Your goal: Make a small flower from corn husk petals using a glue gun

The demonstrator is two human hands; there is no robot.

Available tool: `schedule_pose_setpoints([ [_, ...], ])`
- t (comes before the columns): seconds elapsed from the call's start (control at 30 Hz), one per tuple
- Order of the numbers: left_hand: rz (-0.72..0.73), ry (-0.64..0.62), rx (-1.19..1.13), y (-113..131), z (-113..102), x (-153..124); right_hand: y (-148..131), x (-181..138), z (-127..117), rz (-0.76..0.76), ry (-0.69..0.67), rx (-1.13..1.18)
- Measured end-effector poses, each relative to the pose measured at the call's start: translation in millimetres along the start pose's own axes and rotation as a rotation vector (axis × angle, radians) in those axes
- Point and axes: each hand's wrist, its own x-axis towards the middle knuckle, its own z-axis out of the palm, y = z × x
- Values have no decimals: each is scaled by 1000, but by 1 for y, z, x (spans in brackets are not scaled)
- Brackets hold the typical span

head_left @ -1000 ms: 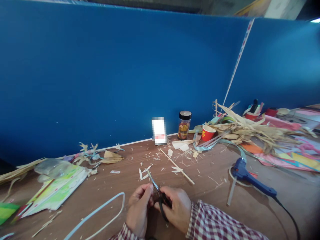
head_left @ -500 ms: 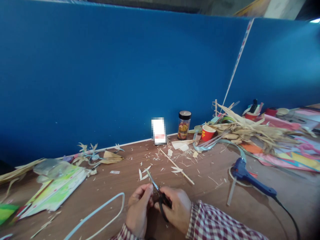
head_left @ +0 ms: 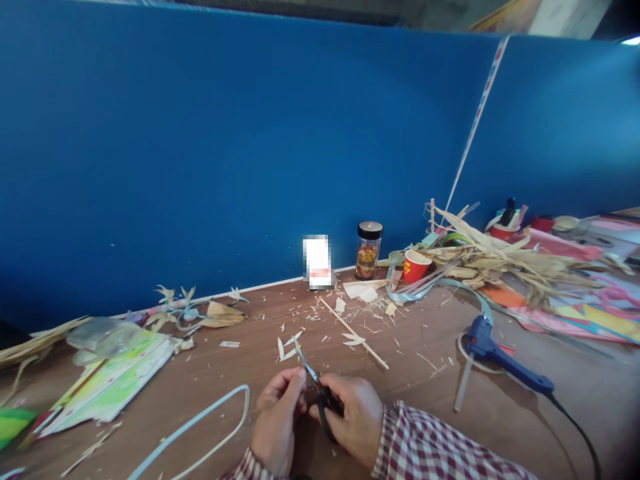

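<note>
My right hand (head_left: 354, 415) is closed around the black handles of a pair of scissors (head_left: 326, 413), whose blades point away and to the left. Beside it, my left hand (head_left: 280, 413) is closed in a pinch close to the blades. Whatever sits between the left fingertips is too small or too hidden to name. Just past the blade tips lie pale cut slivers of dried husk (head_left: 287, 348). A thin pale stick (head_left: 354, 333) rests on the table beyond the right hand.
At right lies a blue glue gun (head_left: 505, 357) with its cord. A lidded jar (head_left: 368, 252) and a red paper cup (head_left: 416, 267) stand near the blue partition (head_left: 250, 147). Dried husks (head_left: 490, 263) are heaped at right. A looped light-blue strip (head_left: 195, 423) and a green-white sheet (head_left: 113, 387) lie left.
</note>
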Motion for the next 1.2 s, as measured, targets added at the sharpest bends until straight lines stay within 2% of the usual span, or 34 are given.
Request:
schedule_pose_setpoints([
  [0.2, -4, 13, 2, 0, 0, 0, -2, 0, -4, -7, -30, 5],
  [0.47, 8, -6, -12, -1, -1, 1, 0, 0, -1, -15, -15, 17],
  [0.7, -2, 32, -7, 0, 1, 1, -1, 0, -1, -5, -1, 8],
  [1.2, 28, -18, 47, -3, -2, 1, -2, -1, -5, -17, 7, 30],
])
